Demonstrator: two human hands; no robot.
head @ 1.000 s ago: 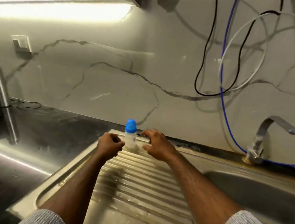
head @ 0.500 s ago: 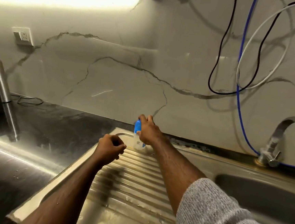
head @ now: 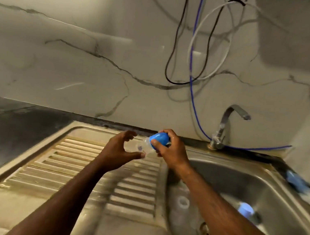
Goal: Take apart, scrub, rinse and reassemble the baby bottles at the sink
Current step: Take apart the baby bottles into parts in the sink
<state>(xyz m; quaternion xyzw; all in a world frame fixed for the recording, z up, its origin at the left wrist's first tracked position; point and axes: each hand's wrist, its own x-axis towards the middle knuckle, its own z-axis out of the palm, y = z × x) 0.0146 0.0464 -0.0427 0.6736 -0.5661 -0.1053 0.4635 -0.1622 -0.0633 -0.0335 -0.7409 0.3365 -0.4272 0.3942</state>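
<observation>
One bottle [head: 145, 147] tilted, cap in right hand [head: 172, 150], beside left hand [head: 118, 151].

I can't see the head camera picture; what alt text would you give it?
Over a steel sink, a person's right hand grips the blue cap of a small clear baby bottle held tilted, while the left hand cups open around its base. A tap stands behind the basin, with the ridged drainboard on the left.
</observation>
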